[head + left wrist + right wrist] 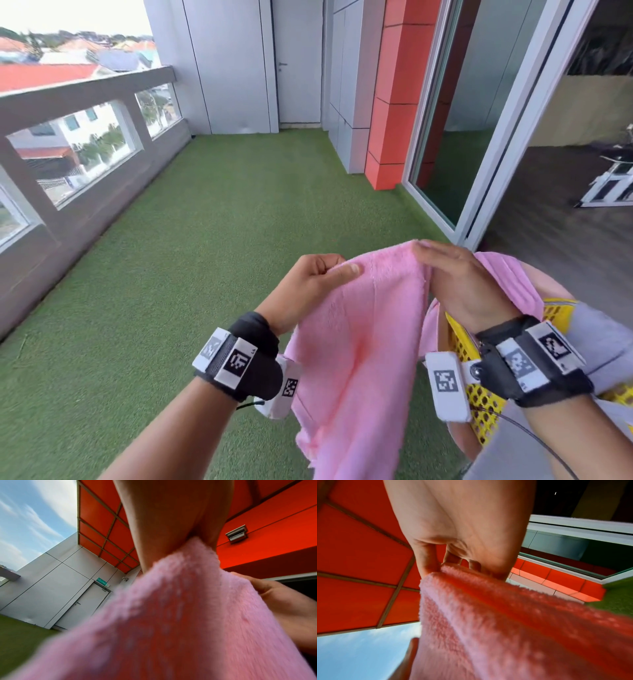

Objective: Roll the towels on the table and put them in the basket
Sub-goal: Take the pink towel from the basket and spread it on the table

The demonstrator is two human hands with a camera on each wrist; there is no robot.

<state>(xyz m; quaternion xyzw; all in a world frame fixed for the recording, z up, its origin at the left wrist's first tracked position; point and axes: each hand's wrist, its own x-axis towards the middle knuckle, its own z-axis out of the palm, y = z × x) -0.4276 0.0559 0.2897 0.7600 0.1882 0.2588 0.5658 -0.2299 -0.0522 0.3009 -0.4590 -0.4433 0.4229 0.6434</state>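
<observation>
A fluffy pink towel (359, 342) hangs in the air in front of me, held up by its top edge. My left hand (318, 277) pinches the towel's left upper corner between thumb and curled fingers. My right hand (455, 274) grips the right part of the top edge, with more pink cloth draped behind the wrist. The left wrist view shows the towel (171, 615) running out of my left hand (171, 527), and my right hand (283, 601) beside it. The right wrist view has the towel (505, 615) clamped under my right hand's fingers (428, 561). A yellow perforated basket (479, 404) sits low on the right, partly hidden by my right wrist.
Green artificial turf (205, 240) covers the balcony floor ahead. A grey parapet with glass panes (68, 154) runs along the left. A grey door (298, 68), an orange pillar (394, 102) and a sliding glass door (479, 120) stand ahead and to the right. No table shows.
</observation>
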